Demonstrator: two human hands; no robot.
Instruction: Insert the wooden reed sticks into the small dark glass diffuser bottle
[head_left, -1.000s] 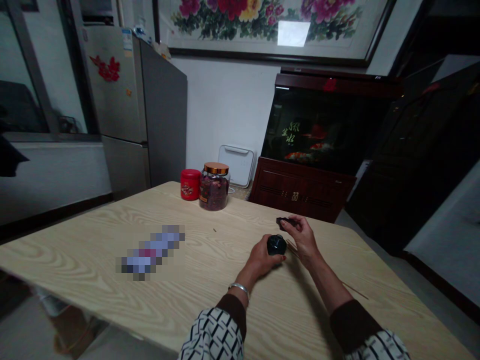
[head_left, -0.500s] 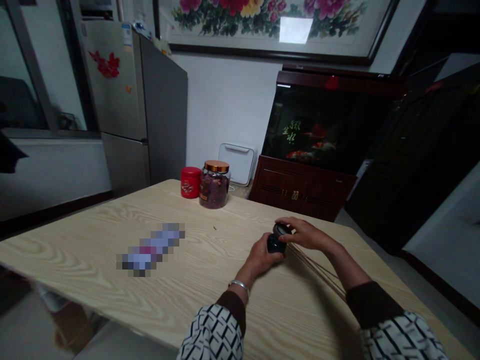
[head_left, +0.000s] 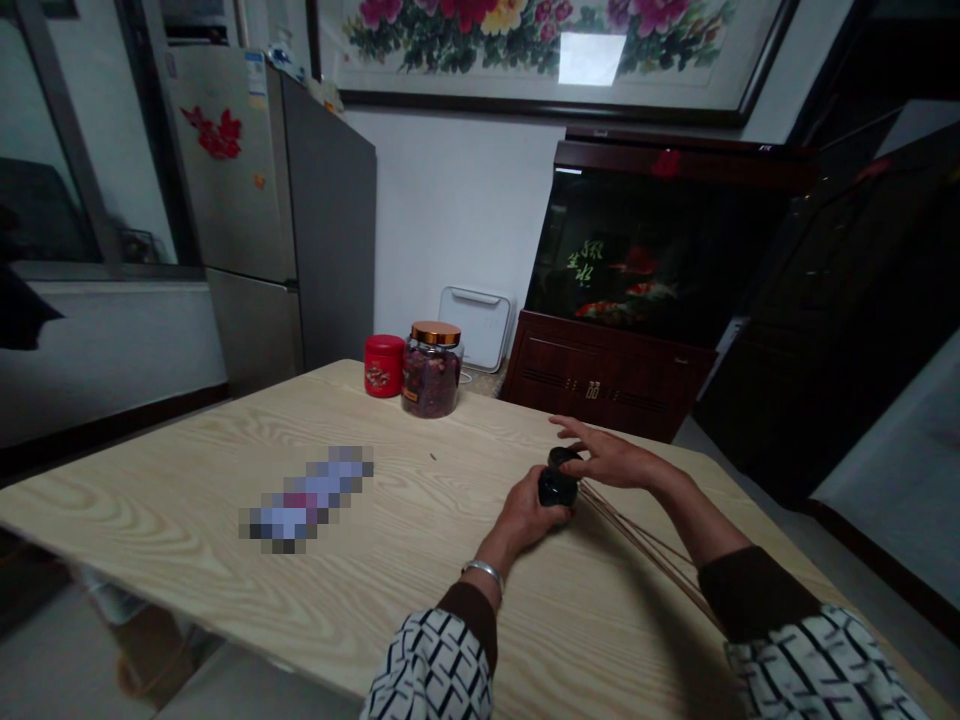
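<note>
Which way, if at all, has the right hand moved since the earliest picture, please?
Yes: judged against the fish tank, the right hand has moved slightly forward, toward the tank.

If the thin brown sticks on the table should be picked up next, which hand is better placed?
Probably the right hand: the thin brown sticks lie nearer to it, and some fingers are extended, though others seem to touch the upper dark piece. The left hand grips the lower dark piece.

glossy dark pot (head_left: 557, 489), smooth wood-grained tabletop (head_left: 360, 590), shiny metal bangle (head_left: 484, 572), matt cloth sleeves (head_left: 431, 665), glossy coppery jar lid (head_left: 436, 333)
</note>
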